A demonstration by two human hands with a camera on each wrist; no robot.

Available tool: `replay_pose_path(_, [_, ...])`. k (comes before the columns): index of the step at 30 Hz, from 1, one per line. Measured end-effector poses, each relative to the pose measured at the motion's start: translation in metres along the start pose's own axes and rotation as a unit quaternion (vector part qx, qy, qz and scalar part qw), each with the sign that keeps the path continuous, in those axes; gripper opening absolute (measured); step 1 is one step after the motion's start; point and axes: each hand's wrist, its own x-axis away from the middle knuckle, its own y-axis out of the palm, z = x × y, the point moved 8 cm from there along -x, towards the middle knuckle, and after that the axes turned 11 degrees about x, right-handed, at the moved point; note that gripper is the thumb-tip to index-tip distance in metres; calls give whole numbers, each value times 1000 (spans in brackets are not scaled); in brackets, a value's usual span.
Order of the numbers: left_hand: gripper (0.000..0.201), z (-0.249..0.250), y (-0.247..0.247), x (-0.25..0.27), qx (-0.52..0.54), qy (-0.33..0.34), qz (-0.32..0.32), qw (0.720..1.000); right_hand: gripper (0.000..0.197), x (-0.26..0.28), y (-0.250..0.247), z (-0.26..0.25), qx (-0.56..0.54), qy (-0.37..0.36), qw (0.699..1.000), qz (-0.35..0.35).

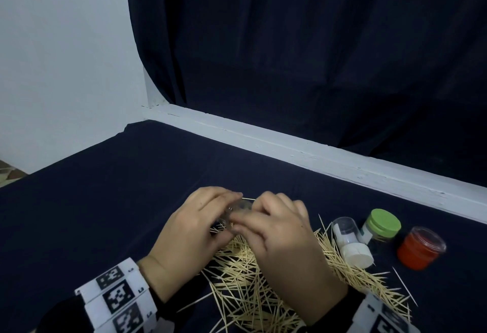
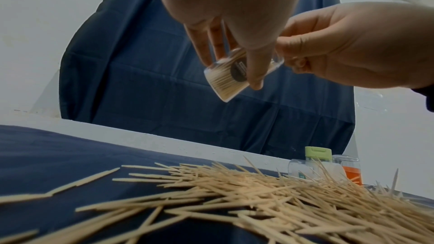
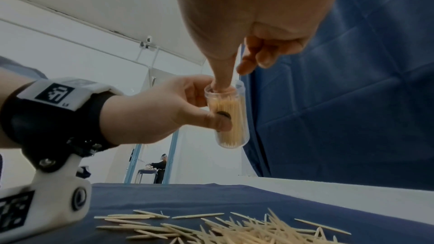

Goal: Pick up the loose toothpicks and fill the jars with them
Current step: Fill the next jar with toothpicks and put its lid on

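Toothpicks [image 1: 266, 282] lying piled on cloth [image 1: 105, 201] | left hand [image 3: 150, 110] gripping clear jar [image 3: 229, 118] aloft | right hand [image 1: 284, 240] pinching toothpicks into its mouth

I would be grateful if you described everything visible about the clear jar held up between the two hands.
The clear jar is a small, transparent cylinder that looks like plastic, open at the top, with a dark round label on its side. It is packed nearly full of pale wooden toothpicks standing lengthwise. The left hand grips it, thumb over the label, holding it roughly upright in the air above the loose toothpicks. The right hand has a fingertip pushed into its mouth.
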Motion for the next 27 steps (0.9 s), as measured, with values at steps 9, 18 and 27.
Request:
replay_pose_path(9, [56, -34, -34, 4, -29, -118, -9, 993, 22, -30, 8, 57, -185, 143, 962, -143])
replay_pose_path(18, [53, -58, -45, 18, -69, -174, -74, 980, 120, 7, 105, 49, 53, 141, 855, -496])
replay_pose_path(27, [52, -62, -48, 26, -49, -181, -80, 979, 51, 3, 131, 26, 65, 74, 885, -456])
